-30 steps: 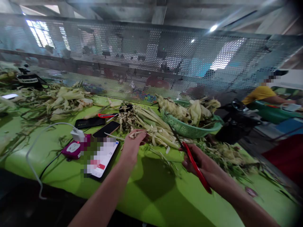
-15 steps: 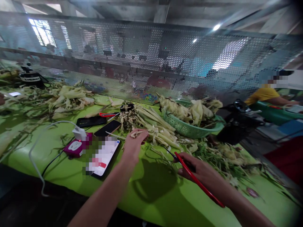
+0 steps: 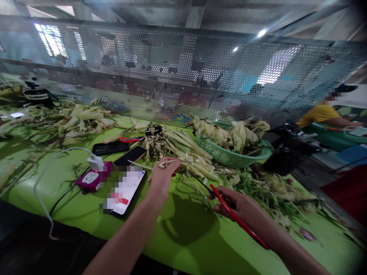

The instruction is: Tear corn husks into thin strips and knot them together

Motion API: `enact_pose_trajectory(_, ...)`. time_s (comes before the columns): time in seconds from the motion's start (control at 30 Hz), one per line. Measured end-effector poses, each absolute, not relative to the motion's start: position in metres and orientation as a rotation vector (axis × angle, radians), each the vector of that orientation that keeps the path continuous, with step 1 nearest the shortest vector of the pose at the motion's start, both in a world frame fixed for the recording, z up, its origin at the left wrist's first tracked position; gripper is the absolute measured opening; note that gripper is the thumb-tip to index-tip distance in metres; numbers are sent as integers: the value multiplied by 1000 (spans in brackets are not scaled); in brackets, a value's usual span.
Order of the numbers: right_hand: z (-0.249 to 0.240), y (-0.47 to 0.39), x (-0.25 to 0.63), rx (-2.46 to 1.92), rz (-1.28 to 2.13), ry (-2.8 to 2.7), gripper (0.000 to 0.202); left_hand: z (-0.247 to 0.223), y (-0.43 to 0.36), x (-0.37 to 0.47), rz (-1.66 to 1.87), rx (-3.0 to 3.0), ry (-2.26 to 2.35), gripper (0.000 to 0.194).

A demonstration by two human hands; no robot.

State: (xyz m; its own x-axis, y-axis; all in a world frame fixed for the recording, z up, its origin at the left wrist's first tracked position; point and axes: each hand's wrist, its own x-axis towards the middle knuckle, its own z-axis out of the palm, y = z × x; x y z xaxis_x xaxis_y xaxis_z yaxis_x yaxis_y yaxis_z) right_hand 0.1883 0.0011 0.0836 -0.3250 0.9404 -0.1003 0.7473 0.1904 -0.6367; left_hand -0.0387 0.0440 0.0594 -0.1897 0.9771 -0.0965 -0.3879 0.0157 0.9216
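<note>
Red-handled scissors (image 3: 237, 219) (in right hand (image 3: 243, 206)) have dropped lower, nearer the table (image 3: 186, 244).

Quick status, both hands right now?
Left hand: closed on a pale stalk beside the stalk pile.
Right hand: closed around the red-handled scissors.

Two bare forearms in view, entering from bottom edge. No sleeves visible on either arm up to frame edge. Left hand (image 3: 162, 176): bare, no glove, no ring or watch discernible; back of hand toward camera, fingers slim. Right hand (image 3: 243, 206): bare, no glove, wrist unadorned; fingers partly blurred, nails not legible. No bracelets, bandages or markings seen on either forearm. Rest of body outside frame
</note>
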Motion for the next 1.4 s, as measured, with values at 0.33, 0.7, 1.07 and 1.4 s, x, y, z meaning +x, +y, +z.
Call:
enact_pose_trajectory(0.33, 80, -6, 198, -1707, 682, -2217, 32, 58, 45, -39, 1506, 743, 1033, 23)
enact_pose_trajectory(0.7, 62, -9, 287, -1938, 248, -2249, 42, 56, 45, -38, 1479, 714, 986, 26)
enact_pose_trajectory(1.07, 96, -12, 192, -1509, 578, -1716, 38, 56, 25, -13, 1338, 719, 870, 27)
enact_pose_trajectory(1.4, 40, 7, 133, -1123, 864, -1173, 36, 30, -8, -14, 1119, 1009, 889, 31)
